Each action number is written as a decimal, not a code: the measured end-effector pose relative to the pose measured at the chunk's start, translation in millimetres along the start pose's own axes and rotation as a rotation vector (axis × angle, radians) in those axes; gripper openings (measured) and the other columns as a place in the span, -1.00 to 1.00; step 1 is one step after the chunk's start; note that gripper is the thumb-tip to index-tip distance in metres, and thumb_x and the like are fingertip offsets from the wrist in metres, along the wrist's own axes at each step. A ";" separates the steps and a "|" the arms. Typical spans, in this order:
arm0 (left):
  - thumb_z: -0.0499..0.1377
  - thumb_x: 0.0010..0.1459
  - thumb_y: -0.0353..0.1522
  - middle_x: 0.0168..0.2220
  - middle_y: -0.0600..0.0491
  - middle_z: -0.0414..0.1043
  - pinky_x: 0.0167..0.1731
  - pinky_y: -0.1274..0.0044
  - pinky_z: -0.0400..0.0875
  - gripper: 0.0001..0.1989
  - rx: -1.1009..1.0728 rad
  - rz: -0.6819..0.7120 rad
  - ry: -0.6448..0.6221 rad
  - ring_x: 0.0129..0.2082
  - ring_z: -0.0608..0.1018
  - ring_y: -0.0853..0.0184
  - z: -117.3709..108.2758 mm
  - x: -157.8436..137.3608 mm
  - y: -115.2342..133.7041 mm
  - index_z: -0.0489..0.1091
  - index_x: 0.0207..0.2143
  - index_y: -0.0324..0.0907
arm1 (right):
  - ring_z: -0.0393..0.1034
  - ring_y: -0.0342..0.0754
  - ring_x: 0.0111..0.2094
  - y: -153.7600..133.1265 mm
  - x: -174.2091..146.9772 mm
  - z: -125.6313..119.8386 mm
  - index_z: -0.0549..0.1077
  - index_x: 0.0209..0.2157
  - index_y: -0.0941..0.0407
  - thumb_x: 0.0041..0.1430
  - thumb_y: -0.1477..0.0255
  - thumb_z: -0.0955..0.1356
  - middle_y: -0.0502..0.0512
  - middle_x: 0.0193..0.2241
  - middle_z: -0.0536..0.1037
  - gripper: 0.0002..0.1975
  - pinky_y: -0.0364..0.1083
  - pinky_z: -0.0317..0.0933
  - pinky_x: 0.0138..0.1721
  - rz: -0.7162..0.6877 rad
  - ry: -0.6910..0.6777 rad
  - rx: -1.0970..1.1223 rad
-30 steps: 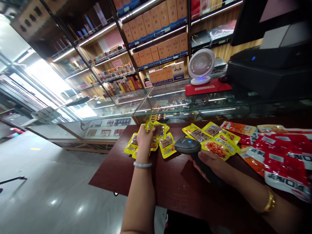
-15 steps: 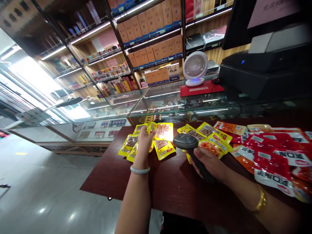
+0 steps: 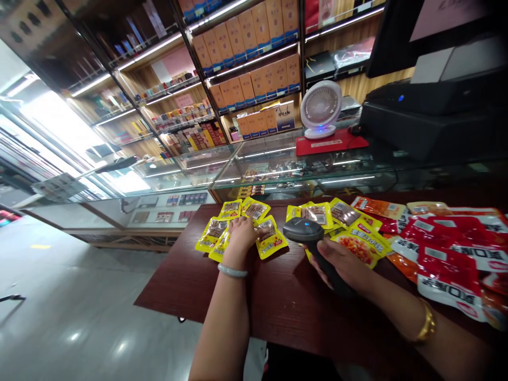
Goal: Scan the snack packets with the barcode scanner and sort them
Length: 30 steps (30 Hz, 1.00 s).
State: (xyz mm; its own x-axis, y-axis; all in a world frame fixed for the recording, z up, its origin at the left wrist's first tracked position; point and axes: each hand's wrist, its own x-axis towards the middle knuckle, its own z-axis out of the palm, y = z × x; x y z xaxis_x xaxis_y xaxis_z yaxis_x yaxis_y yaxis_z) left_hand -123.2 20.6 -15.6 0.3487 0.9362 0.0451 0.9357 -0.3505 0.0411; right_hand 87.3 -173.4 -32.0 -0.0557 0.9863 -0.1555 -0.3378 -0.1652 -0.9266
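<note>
My left hand [image 3: 241, 235] rests over a cluster of yellow snack packets, with its fingers apart and thumb stretched toward the packet [image 3: 271, 238] on its right. Partly under this hand is another yellow packet [image 3: 219, 248]; whether the fingertips press on it is hard to see. My right hand [image 3: 343, 259] is wrapped round the handle of a black barcode scanner [image 3: 304, 230]. The scanner's head points left, in front of a second pile of yellow packets [image 3: 357, 246]. On top of that pile's left side lies a yellow packet [image 3: 315, 214] with its label side up.
Red and white packets [image 3: 448, 264] are heaped on the right of the dark wooden table [image 3: 278, 301]. Behind it runs a glass display counter [image 3: 262, 153] bearing a white fan [image 3: 321, 108] on a red mat [image 3: 331, 144]. A black machine [image 3: 432, 121] stands at the right.
The packet at my left hand's fingers has gone from there, and a packet now lies atop the left of the right pile. My left hand has come lower over the cluster; the scanner stays put.
</note>
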 end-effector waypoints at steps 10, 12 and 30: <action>0.20 0.12 -0.01 -0.12 -0.13 0.51 0.02 0.30 0.23 -0.57 -0.095 0.070 -0.074 -0.04 0.48 0.04 -8.0 -2.4 13.7 0.40 -0.16 -0.15 | 0.24 -0.25 -0.72 -2.6 0.4 -0.6 0.26 -0.35 0.08 0.10 -0.12 0.34 -0.12 -0.56 0.39 -0.48 -0.24 0.18 -0.74 -0.005 0.001 -0.033; 0.22 0.13 -0.10 -0.21 -0.04 0.54 -0.09 0.39 0.29 -0.64 -0.222 0.085 -0.087 -0.17 0.53 0.14 -12.4 -4.5 16.3 0.37 -0.12 -0.12 | 0.25 -0.25 -0.72 -2.2 -0.1 -0.9 0.24 -0.36 0.08 0.12 -0.12 0.33 -0.12 -0.56 0.40 -0.48 -0.24 0.18 -0.74 -0.007 0.004 -0.034; 0.32 -0.02 -0.25 -0.32 0.10 0.48 -0.32 0.49 0.37 -0.70 -0.716 0.100 0.075 -0.32 0.51 0.27 -24.7 -10.9 15.0 0.34 -0.24 -0.11 | 0.24 -0.24 -0.71 -4.1 -1.2 2.0 0.33 -0.28 0.09 0.10 -0.14 0.33 -0.11 -0.58 0.40 -0.46 -0.24 0.19 -0.73 -0.035 0.064 -0.061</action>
State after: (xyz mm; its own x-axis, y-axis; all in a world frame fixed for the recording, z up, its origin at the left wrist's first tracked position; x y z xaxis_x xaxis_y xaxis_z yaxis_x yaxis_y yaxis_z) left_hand -114.4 4.5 9.1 0.4020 0.9032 0.1502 0.6255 -0.3907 0.6754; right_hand 86.8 -173.9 -27.4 0.0159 0.9897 -0.1420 -0.2810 -0.1318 -0.9506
